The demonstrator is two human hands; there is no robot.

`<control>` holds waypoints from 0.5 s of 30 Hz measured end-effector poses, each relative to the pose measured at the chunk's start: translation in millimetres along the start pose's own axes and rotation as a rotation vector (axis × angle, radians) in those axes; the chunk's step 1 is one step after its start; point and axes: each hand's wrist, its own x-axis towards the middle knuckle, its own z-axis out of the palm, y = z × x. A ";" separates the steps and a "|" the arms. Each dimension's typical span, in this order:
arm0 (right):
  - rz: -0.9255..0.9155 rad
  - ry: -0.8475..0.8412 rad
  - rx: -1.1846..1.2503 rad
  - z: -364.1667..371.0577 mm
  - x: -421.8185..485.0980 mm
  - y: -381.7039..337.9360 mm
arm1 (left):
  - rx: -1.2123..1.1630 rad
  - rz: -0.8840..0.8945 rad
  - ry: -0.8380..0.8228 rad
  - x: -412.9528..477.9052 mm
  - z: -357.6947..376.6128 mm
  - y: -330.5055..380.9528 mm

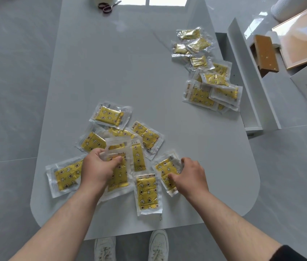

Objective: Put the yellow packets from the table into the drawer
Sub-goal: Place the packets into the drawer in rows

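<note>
1. Head view, left side: the left hand (100, 166) has its fingers curled round a small stack of yellow star-printed packets in clear plastic wrap (119, 176), thumb pressed on top. Holding several together looks like gathering, so that one trip to the drawer carries more.
2. Head view, right side: the right hand (191, 174) pinches the clear edge of a single yellow packet (164, 171) between thumb and fingers. This is probably the next one to go onto the stack.
3. Around both hands, loose yellow packets (147, 135) lie overlapping at the near end of the pale grey, round-cornered surface (130, 72). They are within easy reach and not yet collected.
4. A far pile of yellow packets (214, 80) sits at the right edge of the surface, just beside the drawer. It seems to be waiting there for a short push or lift. Whether any packet overhangs the edge I cannot tell.
5. The white pulled-out drawer (254, 87) stands open along the right side of the surface. The parts of its inside that show hold no packet, though the pile and its tall wall hide much of it. By that, most of the task remains.
6. Dark-handled scissors (107, 6) lie at the far end of the surface, well apart from the packets.
</note>
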 end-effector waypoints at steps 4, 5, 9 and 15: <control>0.062 -0.009 0.032 2.9 2.7 -0.4 | -0.285 -0.139 -0.024 3.2 -11.1 4.2; 0.078 -0.007 0.037 3.0 3.0 -0.6 | -0.336 -0.174 -0.039 4.7 -14.3 3.3; 0.069 0.001 0.107 7.3 3.3 -0.3 | -0.552 -0.267 -0.141 4.3 -26.5 3.4; 0.174 -0.047 0.334 8.0 4.7 -1.0 | -0.778 -0.333 -0.299 4.5 -37.1 -2.8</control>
